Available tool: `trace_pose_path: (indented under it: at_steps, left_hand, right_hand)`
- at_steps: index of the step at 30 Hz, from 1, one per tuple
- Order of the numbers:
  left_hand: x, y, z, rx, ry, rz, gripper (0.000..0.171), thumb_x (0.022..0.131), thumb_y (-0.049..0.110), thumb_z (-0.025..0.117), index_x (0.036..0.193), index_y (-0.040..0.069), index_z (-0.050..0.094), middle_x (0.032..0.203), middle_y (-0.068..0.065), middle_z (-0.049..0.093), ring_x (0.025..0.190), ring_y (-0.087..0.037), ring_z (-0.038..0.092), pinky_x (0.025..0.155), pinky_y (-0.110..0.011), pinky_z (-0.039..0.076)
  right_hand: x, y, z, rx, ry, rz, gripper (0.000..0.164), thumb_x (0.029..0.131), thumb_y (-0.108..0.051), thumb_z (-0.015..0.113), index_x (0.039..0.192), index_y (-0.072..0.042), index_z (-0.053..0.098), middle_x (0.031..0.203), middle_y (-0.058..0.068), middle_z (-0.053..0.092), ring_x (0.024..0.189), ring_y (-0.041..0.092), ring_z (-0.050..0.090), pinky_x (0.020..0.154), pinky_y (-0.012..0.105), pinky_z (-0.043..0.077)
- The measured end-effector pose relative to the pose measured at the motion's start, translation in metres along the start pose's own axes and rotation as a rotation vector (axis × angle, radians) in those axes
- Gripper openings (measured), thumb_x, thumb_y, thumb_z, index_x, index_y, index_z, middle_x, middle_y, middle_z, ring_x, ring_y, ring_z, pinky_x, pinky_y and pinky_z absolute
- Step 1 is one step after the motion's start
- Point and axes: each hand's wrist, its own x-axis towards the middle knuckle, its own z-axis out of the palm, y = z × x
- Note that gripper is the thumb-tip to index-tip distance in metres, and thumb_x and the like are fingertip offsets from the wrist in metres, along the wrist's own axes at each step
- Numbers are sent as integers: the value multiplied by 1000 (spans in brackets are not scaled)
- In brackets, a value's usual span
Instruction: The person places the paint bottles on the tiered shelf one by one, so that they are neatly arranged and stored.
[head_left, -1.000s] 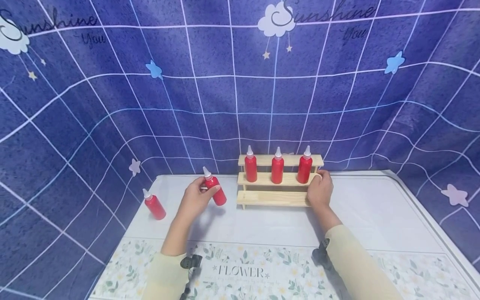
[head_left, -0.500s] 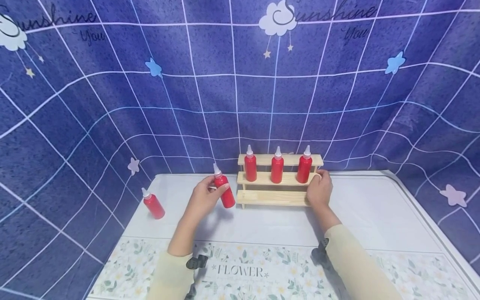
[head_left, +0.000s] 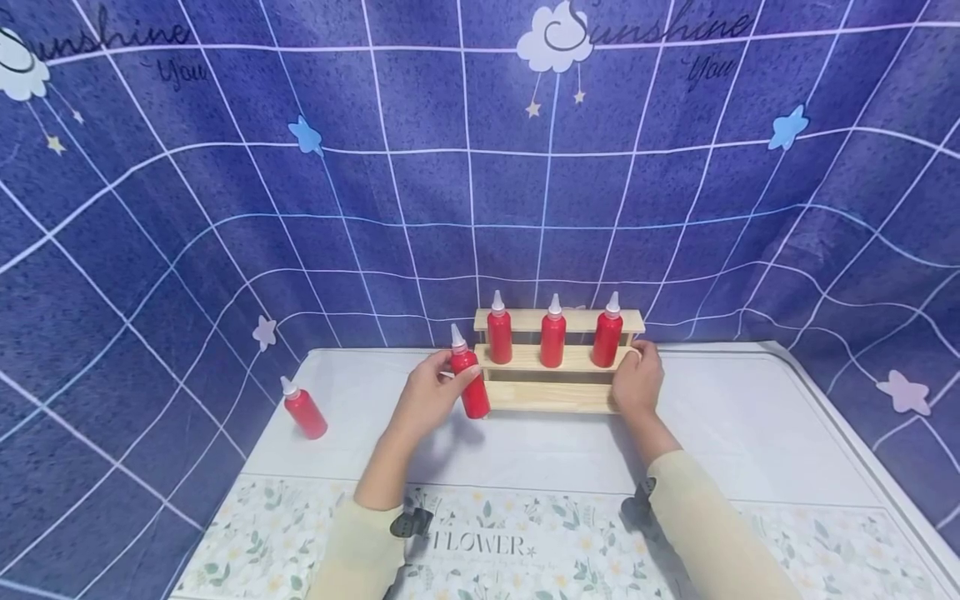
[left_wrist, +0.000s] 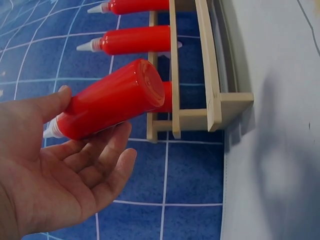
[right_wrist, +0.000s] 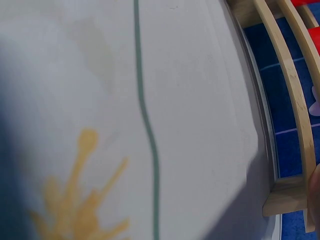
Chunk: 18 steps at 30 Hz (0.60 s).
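My left hand (head_left: 429, 395) pinches a red squeeze bottle (left_wrist: 110, 100) with a white pointed nozzle between thumb and fingers. The bottle is tilted, in the air just off the left end of a three-step wooden rack (head_left: 551, 397). My right hand (head_left: 638, 379) holds the rack's right end; in the right wrist view only a sliver of a finger (right_wrist: 314, 195) shows at the edge. On the middle step stand three upright red bottles, at left (head_left: 499, 337), centre (head_left: 552, 340) and right (head_left: 607, 339).
Another red bottle (head_left: 305, 412) stands on the white table (head_left: 750, 417) at far left. A flower-print mat (head_left: 555, 542) covers the front. Behind the rack hangs a blue gridded curtain (head_left: 510, 183), which also closes off both sides.
My left hand has carried the pinched bottle to the right, up to the rack's left end. My right hand stays on the rack, and the other bottles have not moved.
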Motion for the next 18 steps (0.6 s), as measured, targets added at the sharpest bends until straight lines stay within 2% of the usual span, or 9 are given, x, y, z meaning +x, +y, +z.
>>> trace_pose_path:
  at_steps: [10,18]
  left_hand:
    - [-3,5,10,-43,-14,-12,44,96,42,77,132,18,70,119,-7,74,92,-22,67,77,-32,53]
    - [-2,7,17,-34,-24,12,47,95,35,80,135,15,69,118,-9,75,96,-22,70,84,-37,58]
  right_hand:
    - [-1,-2,-2,3,0,8,41,101,-13,37,130,5,58,136,31,63,134,48,56,117,58,43]
    - [-2,-1,-2,9,-18,29,43,101,-15,36,133,4,58,140,30,62,137,47,55,119,58,42]
